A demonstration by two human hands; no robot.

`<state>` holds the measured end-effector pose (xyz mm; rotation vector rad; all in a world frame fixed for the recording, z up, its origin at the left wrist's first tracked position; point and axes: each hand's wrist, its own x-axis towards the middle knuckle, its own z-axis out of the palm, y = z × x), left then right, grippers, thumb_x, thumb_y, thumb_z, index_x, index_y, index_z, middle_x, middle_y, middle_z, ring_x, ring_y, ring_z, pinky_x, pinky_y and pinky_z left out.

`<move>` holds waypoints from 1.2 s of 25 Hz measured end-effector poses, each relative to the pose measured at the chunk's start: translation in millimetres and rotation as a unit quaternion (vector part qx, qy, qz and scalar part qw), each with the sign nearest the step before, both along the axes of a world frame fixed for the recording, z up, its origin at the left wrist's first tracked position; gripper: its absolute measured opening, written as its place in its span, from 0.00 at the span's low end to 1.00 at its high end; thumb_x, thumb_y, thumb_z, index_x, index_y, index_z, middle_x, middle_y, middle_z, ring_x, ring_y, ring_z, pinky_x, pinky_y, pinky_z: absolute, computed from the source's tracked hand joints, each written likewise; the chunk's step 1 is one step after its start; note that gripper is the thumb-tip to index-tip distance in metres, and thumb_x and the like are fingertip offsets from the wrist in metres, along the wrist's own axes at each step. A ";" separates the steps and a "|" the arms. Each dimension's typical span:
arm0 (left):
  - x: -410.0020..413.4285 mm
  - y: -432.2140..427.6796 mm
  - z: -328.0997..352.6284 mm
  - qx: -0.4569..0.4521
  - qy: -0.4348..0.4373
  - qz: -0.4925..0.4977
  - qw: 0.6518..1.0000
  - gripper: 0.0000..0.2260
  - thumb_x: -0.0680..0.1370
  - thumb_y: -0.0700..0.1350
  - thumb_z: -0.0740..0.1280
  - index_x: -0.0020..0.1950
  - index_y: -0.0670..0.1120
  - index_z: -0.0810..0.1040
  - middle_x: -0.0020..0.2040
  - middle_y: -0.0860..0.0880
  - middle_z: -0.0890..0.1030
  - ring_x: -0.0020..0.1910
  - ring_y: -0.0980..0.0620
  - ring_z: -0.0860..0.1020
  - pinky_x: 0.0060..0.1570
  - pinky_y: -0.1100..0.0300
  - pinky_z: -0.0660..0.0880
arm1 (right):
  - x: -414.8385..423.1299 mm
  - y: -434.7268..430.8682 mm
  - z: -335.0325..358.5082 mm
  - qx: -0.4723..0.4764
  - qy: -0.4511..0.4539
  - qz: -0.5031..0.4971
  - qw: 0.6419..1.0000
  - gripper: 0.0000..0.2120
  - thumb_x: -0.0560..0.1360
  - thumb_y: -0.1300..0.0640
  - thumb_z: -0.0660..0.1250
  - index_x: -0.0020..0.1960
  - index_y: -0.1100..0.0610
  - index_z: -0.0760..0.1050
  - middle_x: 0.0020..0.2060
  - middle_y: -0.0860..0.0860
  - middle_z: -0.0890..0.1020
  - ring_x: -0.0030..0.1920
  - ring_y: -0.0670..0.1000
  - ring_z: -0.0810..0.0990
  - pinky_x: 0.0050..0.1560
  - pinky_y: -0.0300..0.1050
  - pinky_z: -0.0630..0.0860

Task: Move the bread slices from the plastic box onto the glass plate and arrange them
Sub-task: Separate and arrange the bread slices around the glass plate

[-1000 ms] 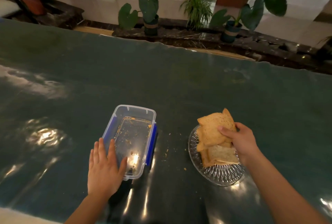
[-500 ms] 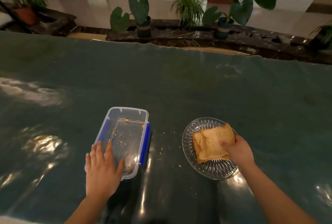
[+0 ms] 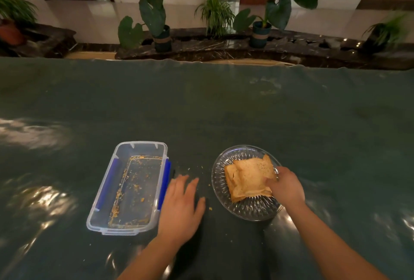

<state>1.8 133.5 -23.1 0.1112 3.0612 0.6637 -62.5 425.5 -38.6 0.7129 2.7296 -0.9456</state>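
Note:
A clear plastic box [image 3: 105, 217] with blue side clips lies on the dark green table; only crumbs are inside it. To its right stands a cut-glass plate [image 3: 220, 181] with a stack of toasted bread slices [image 3: 248, 178] lying flat on it. My right hand [image 3: 285, 186] rests on the stack's right edge, fingers closed on the slices. Between box and plate, my left hand [image 3: 180, 208] hovers palm down over the table with fingers spread, holding nothing and just off the box's right side.
Crumbs are scattered on the table between box and plate. The dark green tabletop [image 3: 224, 111] stretches far beyond them to its back edge. Past that edge, potted plants [image 3: 156, 21] line a dark stone ledge.
My right hand lowered the bread stack flat onto the plate. My left hand left the near end of the box and moved right, into the gap between box and plate.

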 end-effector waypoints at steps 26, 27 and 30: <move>-84.4 103.3 1.0 0.547 -0.442 0.309 0.640 0.03 0.72 0.30 0.66 0.41 0.37 0.77 0.31 0.41 0.79 0.23 0.52 0.76 0.18 0.66 0.65 | -11.1 23.2 13.7 -0.342 0.035 -0.090 0.935 0.08 0.73 0.67 0.70 0.49 0.58 0.77 0.46 0.57 0.84 0.42 0.57 0.86 0.39 0.55 0.85; -87.3 102.8 1.9 0.548 -0.453 0.306 0.633 0.04 0.72 0.31 0.65 0.41 0.38 0.75 0.30 0.43 0.78 0.23 0.52 0.75 0.18 0.66 0.65 | -13.9 25.2 15.3 -0.352 0.033 -0.089 0.931 0.08 0.73 0.67 0.70 0.49 0.58 0.77 0.46 0.57 0.84 0.42 0.57 0.86 0.38 0.54 0.85; -88.7 103.4 4.3 0.539 -0.464 0.302 0.634 0.06 0.70 0.33 0.65 0.45 0.40 0.75 0.34 0.44 0.77 0.25 0.52 0.74 0.22 0.63 0.69 | -18.2 32.4 16.4 -0.379 0.025 -0.106 0.919 0.09 0.73 0.66 0.71 0.51 0.58 0.78 0.45 0.57 0.85 0.39 0.53 0.86 0.32 0.46 0.82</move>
